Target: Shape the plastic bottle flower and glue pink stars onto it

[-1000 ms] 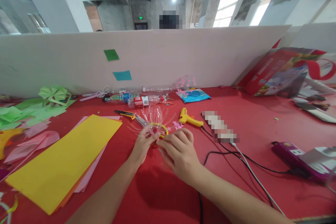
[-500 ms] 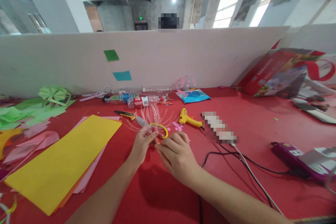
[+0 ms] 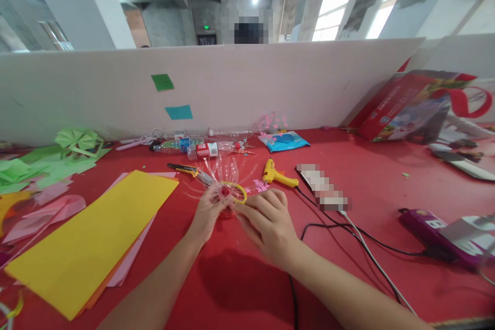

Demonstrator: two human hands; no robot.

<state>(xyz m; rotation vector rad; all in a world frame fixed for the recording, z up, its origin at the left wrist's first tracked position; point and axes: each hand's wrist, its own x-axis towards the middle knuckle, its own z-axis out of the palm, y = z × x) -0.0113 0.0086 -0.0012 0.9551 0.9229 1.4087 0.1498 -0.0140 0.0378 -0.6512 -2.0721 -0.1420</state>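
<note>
A clear plastic bottle piece [image 3: 225,171], cut into many thin strips that fan outward, is in front of me, with a red spot at its centre. My left hand [image 3: 207,211] is closed on its left side. Close against the right side, my right hand [image 3: 270,219] has its fingers pressed together; its fingertips are hidden, so I cannot tell what they pinch. A yellow loop [image 3: 244,195] shows between the hands, beside the strips. Just behind lies a yellow and black utility knife [image 3: 185,169]. Small pink paper stars [image 3: 261,185] are scattered to the right.
A yellow glue gun [image 3: 279,175], a blurred-out flat object [image 3: 322,185] and cables lie right of my hands. A purple power strip [image 3: 433,232] is farther right. Yellow paper [image 3: 96,242] lies left. Plastic bottles [image 3: 207,149] and a blue packet [image 3: 286,141] line the white partition [image 3: 232,82].
The cut bottle piece has tilted in my left hand, so its red centre now shows. My right hand has shifted slightly and stays close beside it.
</note>
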